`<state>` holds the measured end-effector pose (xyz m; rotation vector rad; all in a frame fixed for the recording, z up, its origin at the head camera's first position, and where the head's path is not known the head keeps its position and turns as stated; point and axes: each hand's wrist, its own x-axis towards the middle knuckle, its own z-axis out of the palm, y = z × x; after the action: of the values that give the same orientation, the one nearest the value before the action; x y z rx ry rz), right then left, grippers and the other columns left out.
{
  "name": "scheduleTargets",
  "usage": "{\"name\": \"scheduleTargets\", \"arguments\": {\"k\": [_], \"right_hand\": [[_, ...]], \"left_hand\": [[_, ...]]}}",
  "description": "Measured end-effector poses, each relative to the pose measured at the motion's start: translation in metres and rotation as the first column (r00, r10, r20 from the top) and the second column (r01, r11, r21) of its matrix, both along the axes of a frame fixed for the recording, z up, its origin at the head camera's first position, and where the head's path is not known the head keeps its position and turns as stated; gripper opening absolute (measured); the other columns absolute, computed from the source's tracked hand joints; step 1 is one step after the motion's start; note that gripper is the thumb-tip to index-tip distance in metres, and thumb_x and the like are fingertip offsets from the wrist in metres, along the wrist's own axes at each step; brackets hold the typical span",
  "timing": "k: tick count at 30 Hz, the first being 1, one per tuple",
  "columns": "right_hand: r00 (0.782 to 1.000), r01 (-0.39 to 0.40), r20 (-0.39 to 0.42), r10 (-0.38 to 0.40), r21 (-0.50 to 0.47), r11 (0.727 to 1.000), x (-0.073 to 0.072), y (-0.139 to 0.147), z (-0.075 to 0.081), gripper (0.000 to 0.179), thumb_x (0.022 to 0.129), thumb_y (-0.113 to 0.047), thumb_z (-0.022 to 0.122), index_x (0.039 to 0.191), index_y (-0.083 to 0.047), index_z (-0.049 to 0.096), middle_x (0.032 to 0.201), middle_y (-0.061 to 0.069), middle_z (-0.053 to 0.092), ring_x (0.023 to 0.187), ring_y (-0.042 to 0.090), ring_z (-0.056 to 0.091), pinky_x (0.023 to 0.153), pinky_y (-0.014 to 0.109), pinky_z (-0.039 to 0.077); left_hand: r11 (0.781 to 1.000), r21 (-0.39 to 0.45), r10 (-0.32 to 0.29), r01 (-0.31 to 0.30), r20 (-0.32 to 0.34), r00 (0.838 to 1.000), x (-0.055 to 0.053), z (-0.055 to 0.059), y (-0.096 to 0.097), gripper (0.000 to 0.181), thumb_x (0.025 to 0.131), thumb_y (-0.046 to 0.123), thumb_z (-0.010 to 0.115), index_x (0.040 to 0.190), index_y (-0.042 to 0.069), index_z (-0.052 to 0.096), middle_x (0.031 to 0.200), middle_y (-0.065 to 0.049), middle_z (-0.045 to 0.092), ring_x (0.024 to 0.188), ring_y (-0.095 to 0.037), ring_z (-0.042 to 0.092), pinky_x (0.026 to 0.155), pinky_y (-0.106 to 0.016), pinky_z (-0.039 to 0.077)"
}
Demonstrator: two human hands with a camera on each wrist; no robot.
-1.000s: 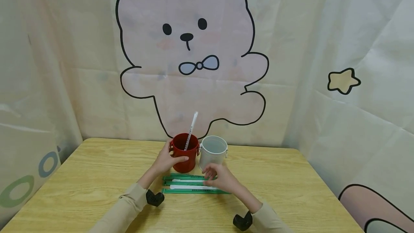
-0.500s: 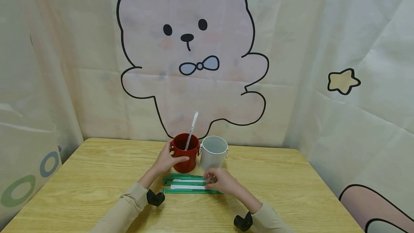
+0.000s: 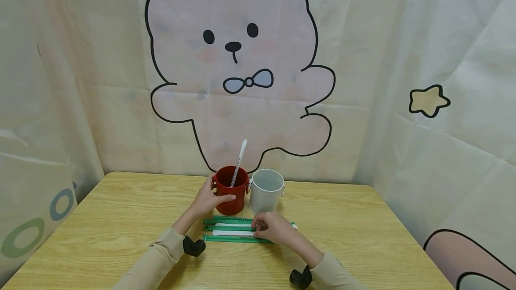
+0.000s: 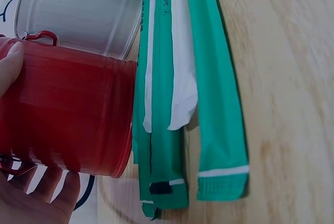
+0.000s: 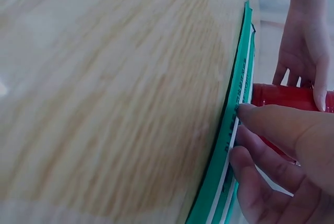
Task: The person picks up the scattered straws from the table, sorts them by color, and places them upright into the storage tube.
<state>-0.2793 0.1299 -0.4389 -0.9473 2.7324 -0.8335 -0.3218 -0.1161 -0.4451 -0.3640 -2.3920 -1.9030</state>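
Observation:
My left hand [image 3: 207, 200] grips the red bucket [image 3: 230, 205], thumb across its front. One white wrapped straw [image 3: 239, 160] leans upright inside it. Beside it, close by on the right, stands a white bucket [image 3: 264, 198]. In front lie several long flat packets that look like wrapped straws: green ones [image 4: 216, 93] and white ones [image 4: 182, 67], side by side. My right hand [image 3: 276, 227] is bent over their right half, fingers curled. Its thumb and fingertips touch the edge of a white straw [image 5: 219, 192]; I cannot tell whether they pinch it.
The wooden table [image 3: 121, 232] reaches back to a fabric backdrop [image 3: 363, 147] printed with a cartoon bear. Small black devices [image 3: 193, 246] sit at both wrists. More fabric hangs along the left and right sides.
My right hand has moved slightly down toward me over the straws, and the right ends of the back packets now show past it. My left hand and both buckets stay put.

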Motion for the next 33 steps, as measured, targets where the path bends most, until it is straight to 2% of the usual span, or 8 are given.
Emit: {"name": "scheduleTargets", "arguments": {"k": [10, 19, 27, 33], "right_hand": [[0.998, 0.021, -0.068, -0.015, 0.081, 0.996, 0.0016, -0.0056, -0.0003, 0.011, 0.080, -0.016, 0.077, 0.089, -0.015, 0.071, 0.071, -0.010, 0.064, 0.064, -0.004, 0.050, 0.063, 0.017, 0.044], [0.993, -0.015, -0.117, 0.033, 0.152, 0.988, 0.0003, -0.0071, -0.0004, 0.004, 0.082, -0.020, 0.076, 0.085, -0.017, 0.075, 0.075, -0.012, 0.069, 0.069, -0.005, 0.054, 0.065, 0.016, 0.048], [0.971, -0.056, -0.212, 0.115, 0.267, 0.962, 0.0007, -0.0090, 0.0042, 0.004, 0.084, -0.023, 0.074, 0.085, -0.019, 0.074, 0.075, -0.014, 0.067, 0.067, -0.005, 0.052, 0.060, 0.013, 0.044], [0.957, -0.065, -0.257, 0.133, 0.256, 0.964, 0.0002, -0.0041, 0.0039, 0.003, 0.083, -0.021, 0.072, 0.082, -0.019, 0.073, 0.074, -0.014, 0.064, 0.067, -0.002, 0.052, 0.059, 0.013, 0.042]], "left_hand": [[1.000, -0.007, 0.004, -0.004, -0.006, 1.000, 0.0006, 0.0008, 0.0003, 0.079, 0.080, 0.019, 0.079, 0.142, 0.013, 0.030, 0.144, -0.012, 0.043, 0.133, -0.034, 0.039, 0.108, -0.054, 0.040], [1.000, 0.000, 0.005, -0.005, -0.012, 1.000, -0.0017, -0.0021, 0.0003, 0.079, 0.080, 0.019, 0.079, 0.142, 0.012, 0.031, 0.144, -0.012, 0.042, 0.133, -0.036, 0.038, 0.106, -0.055, 0.041], [1.000, -0.003, 0.007, -0.007, -0.020, 1.000, -0.0011, -0.0008, 0.0001, 0.080, 0.079, 0.018, 0.079, 0.143, 0.012, 0.030, 0.144, -0.013, 0.043, 0.133, -0.036, 0.039, 0.107, -0.054, 0.040], [1.000, 0.005, 0.000, 0.000, -0.031, 1.000, -0.0008, -0.0011, 0.0002, 0.080, 0.079, 0.017, 0.079, 0.143, 0.010, 0.030, 0.144, -0.013, 0.043, 0.134, -0.037, 0.039, 0.108, -0.054, 0.039]]}}
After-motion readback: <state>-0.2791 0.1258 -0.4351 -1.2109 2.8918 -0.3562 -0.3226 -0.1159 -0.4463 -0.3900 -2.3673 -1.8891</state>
